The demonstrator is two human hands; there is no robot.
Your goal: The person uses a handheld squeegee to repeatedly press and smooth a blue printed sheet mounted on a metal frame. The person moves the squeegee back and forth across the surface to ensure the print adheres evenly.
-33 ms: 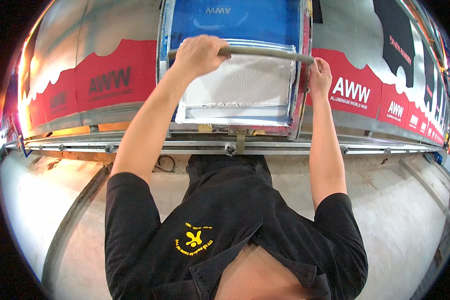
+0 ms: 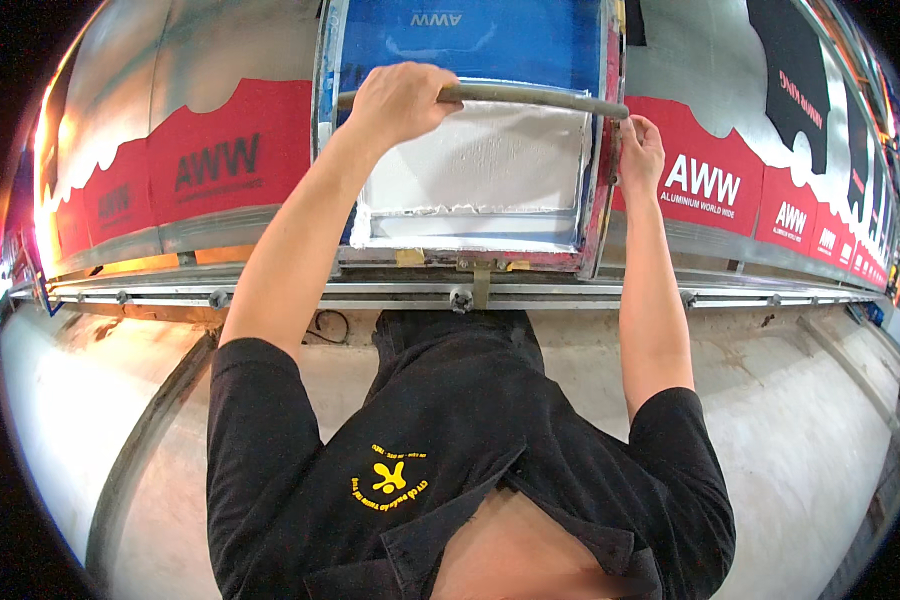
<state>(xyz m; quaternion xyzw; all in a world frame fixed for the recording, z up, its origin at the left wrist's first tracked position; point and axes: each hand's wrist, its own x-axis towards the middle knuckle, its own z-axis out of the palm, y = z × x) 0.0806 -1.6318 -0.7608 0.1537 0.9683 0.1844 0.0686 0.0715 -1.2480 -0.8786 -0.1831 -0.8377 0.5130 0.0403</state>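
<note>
A screen printing frame [image 2: 612,60] with blue mesh lies in front of me, and white ink [image 2: 470,165] is spread over its near half. My left hand [image 2: 400,103] is wrapped round the left part of a long squeegee [image 2: 530,99], which crosses the frame from side to side at the far edge of the white ink. At the frame's right edge, my right hand [image 2: 642,150] is closed on the rim, its fingertips close to the squeegee's right end. The squeegee's lower edge is partly hidden by my left hand.
Red printed fabric panels [image 2: 232,150] lie on the metal table to the left, and more red panels [image 2: 705,165] to the right. A black fabric piece [image 2: 790,75] lies farther right. A metal rail [image 2: 370,293] runs along the table's near edge.
My left hand has shifted slightly away from me with the squeegee, whose right end has also moved a little farther off. The right hand has stayed in place.
</note>
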